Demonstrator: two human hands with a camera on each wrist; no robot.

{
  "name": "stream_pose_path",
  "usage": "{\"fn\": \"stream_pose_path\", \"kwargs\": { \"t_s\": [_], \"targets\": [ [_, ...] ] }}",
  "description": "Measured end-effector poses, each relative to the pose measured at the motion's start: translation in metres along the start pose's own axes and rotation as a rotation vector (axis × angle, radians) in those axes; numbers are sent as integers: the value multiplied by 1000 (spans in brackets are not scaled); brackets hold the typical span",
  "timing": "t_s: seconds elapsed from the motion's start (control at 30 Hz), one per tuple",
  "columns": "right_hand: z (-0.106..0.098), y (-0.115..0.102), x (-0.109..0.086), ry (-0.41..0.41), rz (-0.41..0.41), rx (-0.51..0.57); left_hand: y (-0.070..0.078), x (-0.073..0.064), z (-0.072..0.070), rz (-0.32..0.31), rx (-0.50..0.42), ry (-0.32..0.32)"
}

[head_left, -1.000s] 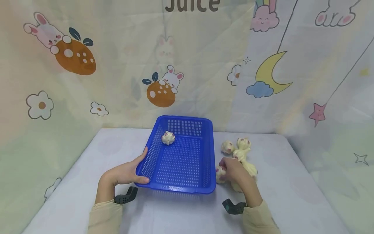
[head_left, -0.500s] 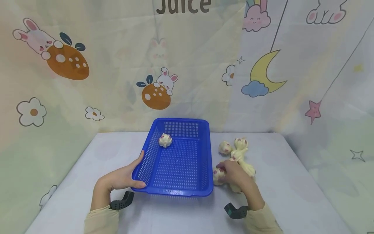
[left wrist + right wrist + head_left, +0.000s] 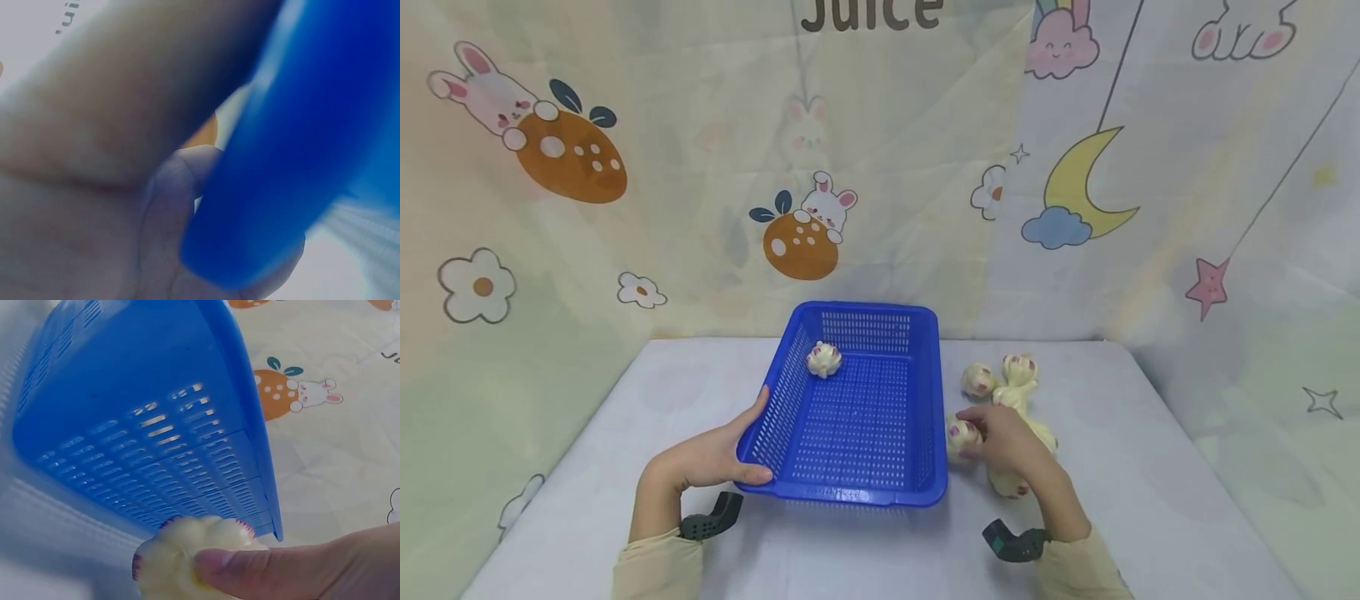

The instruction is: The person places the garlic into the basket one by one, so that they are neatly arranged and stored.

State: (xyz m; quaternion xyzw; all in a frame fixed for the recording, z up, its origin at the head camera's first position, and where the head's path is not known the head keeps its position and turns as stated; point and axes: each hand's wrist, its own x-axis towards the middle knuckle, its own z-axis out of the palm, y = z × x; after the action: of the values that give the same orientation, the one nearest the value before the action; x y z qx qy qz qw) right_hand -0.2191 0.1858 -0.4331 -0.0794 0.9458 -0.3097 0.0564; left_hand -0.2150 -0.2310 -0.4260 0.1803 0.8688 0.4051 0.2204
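A blue plastic basket stands mid-table with one garlic bulb inside, near its back left. My left hand grips the basket's left front rim; in the left wrist view the blurred blue rim lies between thumb and fingers. Just right of the basket, my right hand pinches a purple-marked garlic bulb. Close up in the right wrist view, the thumb presses on that held bulb, below the basket's slotted side wall. My other right fingers are hidden there.
Several more garlic bulbs lie on the white table around and behind my right hand, one partly under it. A patterned cloth wall closes off the table's back.
My right hand has lifted slightly with its garlic bulb, uncovering more of the bulb beneath. The head view has shifted a little. My left hand keeps its grip on the basket.
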Motion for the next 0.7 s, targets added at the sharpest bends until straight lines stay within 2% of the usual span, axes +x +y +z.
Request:
{"fn": "stream_pose_path", "kwargs": {
  "t_s": [0.33, 0.7],
  "targets": [
    [-10, 7, 1, 26, -9, 79, -2, 1, -1, -7, -5, -3],
    [-22, 5, 0, 86, -15, 83, -1, 1, -2, -13, 2, 3]
  ]
}}
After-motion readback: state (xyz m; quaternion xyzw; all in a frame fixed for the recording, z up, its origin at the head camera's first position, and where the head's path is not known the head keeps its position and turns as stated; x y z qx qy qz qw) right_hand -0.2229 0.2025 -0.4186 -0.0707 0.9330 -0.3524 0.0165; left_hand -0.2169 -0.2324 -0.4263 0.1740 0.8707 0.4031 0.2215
